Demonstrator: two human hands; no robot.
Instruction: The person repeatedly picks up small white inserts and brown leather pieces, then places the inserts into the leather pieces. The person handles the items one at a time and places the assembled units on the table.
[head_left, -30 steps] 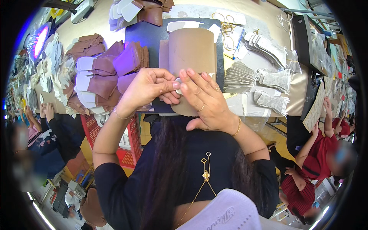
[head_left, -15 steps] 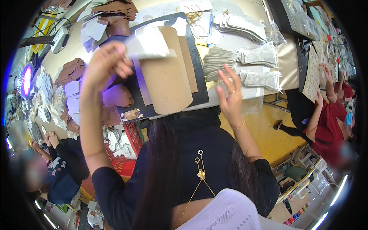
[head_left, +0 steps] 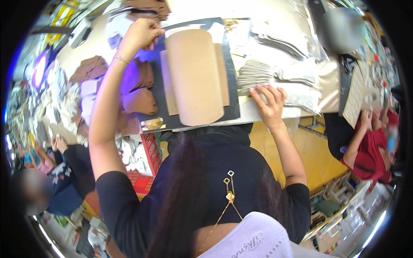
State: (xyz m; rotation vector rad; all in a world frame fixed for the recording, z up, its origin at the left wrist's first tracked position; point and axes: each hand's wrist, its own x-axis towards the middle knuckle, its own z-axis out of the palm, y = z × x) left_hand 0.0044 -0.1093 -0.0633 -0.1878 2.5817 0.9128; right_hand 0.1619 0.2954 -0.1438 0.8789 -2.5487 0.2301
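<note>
Nearest, below both hands, the person's black top (head_left: 206, 159) is filling the middle, with a gold necklace (head_left: 230, 195) hanging over it. Well below the left hand, a red basket (head_left: 154, 150) is holding pale pieces, and below the right hand yellow floor (head_left: 318, 167) is showing past the table's edge. A black mat (head_left: 232, 112) is lying between the hands and bearing a tan panel (head_left: 193, 77) with rounded ends, a second tan sheet peeking out along both its sides. The right hand (head_left: 270, 103) is spreading its fingers loosely, gripping nothing visible, its tips just beside a fan of grey-white strips (head_left: 254, 74) — whether they are touching, I cannot tell. Below the left hand, brown pieces (head_left: 140, 101) are lying in stacks beside the forearm. The left hand (head_left: 145, 35) is curling its fingers beyond the mat's upper left corner; whether it is holding anything, I cannot tell. Just above it, a brown-and-white pile (head_left: 150, 6) is sitting on the cream table (head_left: 193, 8). Farther out to the left hand's left, a power strip (head_left: 79, 36) is lying near a glowing lamp (head_left: 39, 71). Across the room, a co-worker in red (head_left: 368, 150) is working well right of the right hand — another, in a dark patterned top (head_left: 71, 167), is sitting far left.
</note>
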